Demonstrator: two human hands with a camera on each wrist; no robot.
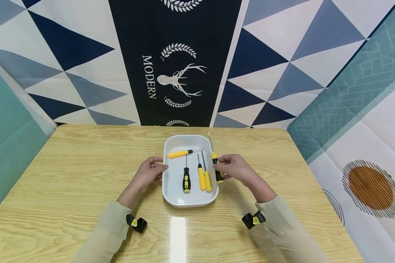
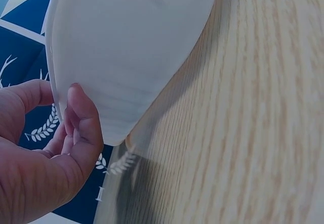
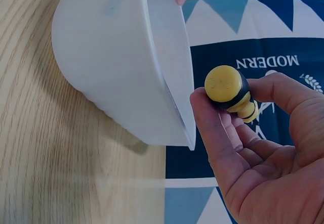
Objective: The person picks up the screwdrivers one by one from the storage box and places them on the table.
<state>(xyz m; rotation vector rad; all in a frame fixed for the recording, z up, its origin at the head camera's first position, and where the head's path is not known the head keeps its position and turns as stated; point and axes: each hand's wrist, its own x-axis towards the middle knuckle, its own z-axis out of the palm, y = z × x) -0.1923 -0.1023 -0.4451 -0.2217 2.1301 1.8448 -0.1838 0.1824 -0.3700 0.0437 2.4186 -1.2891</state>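
Observation:
A white plastic tray (image 1: 174, 197) stands on the wooden table with several screwdrivers in it. My left hand (image 1: 150, 170) pinches the tray's left rim between thumb and fingers, as the left wrist view also shows. In my right hand (image 1: 233, 167), thumb and fingers grip the handle of a black-and-yellow screwdriver (image 1: 219, 176), its shaft pointing to the back, over the right rim. Inside lie a yellow screwdriver (image 1: 180, 154) across the back, a black-and-yellow screwdriver (image 1: 186, 180) in the middle, and two yellow-handled screwdrivers (image 1: 201, 179) side by side at the right.
The wood-grain table (image 1: 85, 175) extends to both sides of the tray. Behind it hangs a patterned cloth (image 1: 181, 33) with triangles and a deer-head print. Each sleeve carries a small black wrist camera (image 1: 136, 223).

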